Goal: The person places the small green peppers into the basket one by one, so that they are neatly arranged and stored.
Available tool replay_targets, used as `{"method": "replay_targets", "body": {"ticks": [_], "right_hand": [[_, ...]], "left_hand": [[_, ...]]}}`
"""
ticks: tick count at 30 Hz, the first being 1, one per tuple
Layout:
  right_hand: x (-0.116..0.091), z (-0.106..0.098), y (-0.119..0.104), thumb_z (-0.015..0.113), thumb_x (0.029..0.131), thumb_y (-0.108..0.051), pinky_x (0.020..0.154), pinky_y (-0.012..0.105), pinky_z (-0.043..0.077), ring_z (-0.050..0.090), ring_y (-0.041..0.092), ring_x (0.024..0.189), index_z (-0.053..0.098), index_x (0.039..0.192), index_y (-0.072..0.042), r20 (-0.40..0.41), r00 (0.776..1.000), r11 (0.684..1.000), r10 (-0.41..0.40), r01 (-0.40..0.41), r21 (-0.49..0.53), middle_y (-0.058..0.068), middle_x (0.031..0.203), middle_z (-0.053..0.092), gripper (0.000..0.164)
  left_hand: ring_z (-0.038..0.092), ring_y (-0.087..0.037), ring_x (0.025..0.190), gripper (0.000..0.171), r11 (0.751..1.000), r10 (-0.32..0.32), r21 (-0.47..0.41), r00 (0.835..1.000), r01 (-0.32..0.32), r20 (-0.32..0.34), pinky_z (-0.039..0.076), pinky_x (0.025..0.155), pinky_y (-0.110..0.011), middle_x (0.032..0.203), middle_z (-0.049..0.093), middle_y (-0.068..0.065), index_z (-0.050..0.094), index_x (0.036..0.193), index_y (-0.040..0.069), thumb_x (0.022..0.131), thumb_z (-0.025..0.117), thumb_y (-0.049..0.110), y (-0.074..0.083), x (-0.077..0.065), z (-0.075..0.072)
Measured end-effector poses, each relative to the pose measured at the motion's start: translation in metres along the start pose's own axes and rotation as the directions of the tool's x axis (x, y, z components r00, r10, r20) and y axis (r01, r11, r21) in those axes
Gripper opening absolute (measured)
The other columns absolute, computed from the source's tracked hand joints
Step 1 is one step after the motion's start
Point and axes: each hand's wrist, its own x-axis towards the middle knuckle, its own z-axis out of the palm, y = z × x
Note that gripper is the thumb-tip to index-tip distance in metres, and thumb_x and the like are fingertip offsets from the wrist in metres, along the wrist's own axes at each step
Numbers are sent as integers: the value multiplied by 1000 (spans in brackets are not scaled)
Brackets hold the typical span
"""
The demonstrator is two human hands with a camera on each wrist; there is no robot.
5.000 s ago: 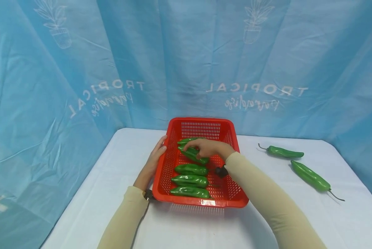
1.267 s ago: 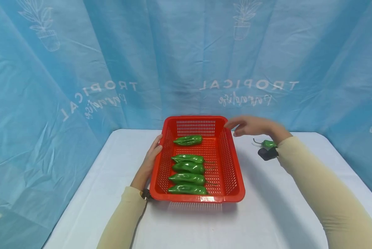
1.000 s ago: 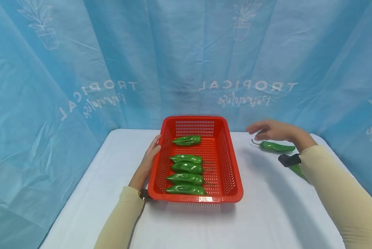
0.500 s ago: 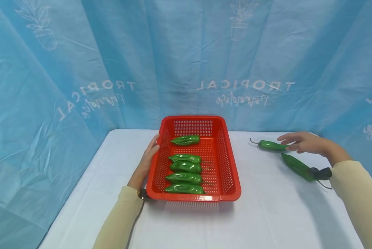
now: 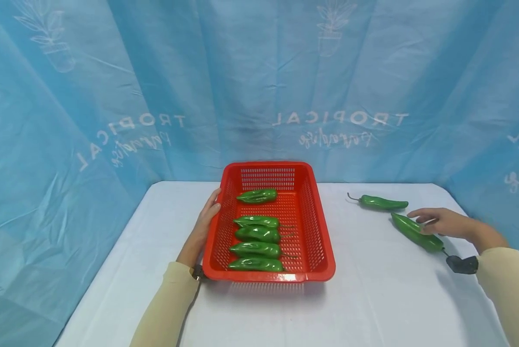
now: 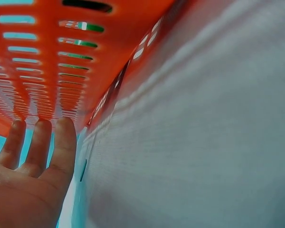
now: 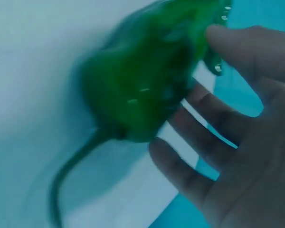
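My right hand [image 5: 447, 224] reaches over a long green chili pepper [image 5: 411, 231] lying on the table at the right. In the right wrist view, this hand [image 7: 251, 147] has its thumb and spread fingers beside the blurred green chili pepper [image 7: 137, 80]; whether they press on it is unclear. My left hand [image 5: 202, 226] lies along the left side of a red plastic basket [image 5: 268, 275]. Its straight fingers [image 6: 64, 142] touch the perforated wall in the left wrist view. Several green chili peppers [image 5: 256, 249] lie crosswise inside the basket.
Another green chili pepper [image 5: 382, 203] lies behind the one at my right hand. A white cloth covers the table [image 5: 354, 299]. Blue printed curtains [image 5: 250, 96] hang close behind the table and at both sides.
My right hand has left the basket and moved right, past the rear loose pepper, to the front one. One pepper inside the basket was shifted nearer the front row. The left hand stays at the basket.
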Motion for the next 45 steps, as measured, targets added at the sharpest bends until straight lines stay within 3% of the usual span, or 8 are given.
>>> {"method": "replay_targets", "body": {"ticks": [6,20,30,35,38,40,42,45], "right_hand": [[0,7,9,63,88,-8,84,58,56,45,61,122,39,141,4,17,999,999,48,-48,4,46,135,43,60],[-1,11,-1,65,92,-17,79,52,57,36,63,129,46,138,-1,58,996,996,61,-64,66,41,144,35,52],[1,12,-3,62,94,-17,79,51,57,42,59,125,43,141,-1,70,994,993,79,-84,79,41,143,33,54],[0,8,-10,59,96,-15,81,53,57,35,64,130,40,144,0,50,997,996,52,-56,76,41,149,26,54],[-1,4,-16,58,96,-11,82,49,57,33,65,131,41,142,0,-9,1000,998,1,0,62,41,150,26,51],[-3,2,-20,58,95,-9,80,43,57,44,59,125,42,141,0,-49,998,998,-28,31,59,39,148,31,49],[-4,0,-24,59,95,-8,76,37,56,59,37,117,43,140,0,-93,994,997,-54,59,48,36,143,39,49],[-6,-3,-31,59,95,-6,69,30,56,63,8,99,41,140,1,-140,987,993,-81,91,69,29,129,53,49]], "left_hand": [[52,-30,132,55,1000,5,7,1000,-5,-9,56,98,-40,159,25,-22,19,157,30,105,36,24,-2,0,1],[55,-29,129,53,999,23,34,1000,-23,-19,58,95,-39,156,30,-18,20,157,34,106,34,28,-12,5,-6],[57,-27,126,53,999,26,43,999,-25,-24,58,94,-38,156,29,-18,20,157,34,106,34,27,-14,5,-9],[56,-28,128,53,999,31,39,999,-30,-25,57,95,-38,158,28,-17,19,157,34,107,34,27,-14,5,-9],[55,-28,128,53,998,31,49,999,-29,-27,57,95,-37,159,27,-17,19,157,34,107,33,27,-13,5,-9],[55,-29,128,53,998,31,50,999,-30,-27,58,95,-37,159,28,-18,19,157,33,107,34,27,-13,5,-9],[56,-28,128,53,999,33,39,999,-32,-16,58,95,-37,158,28,-20,19,157,32,107,34,27,-12,4,-8],[56,-29,128,54,999,32,13,999,-32,5,57,96,-39,158,26,-23,18,157,30,106,33,24,-8,3,-5]]}}
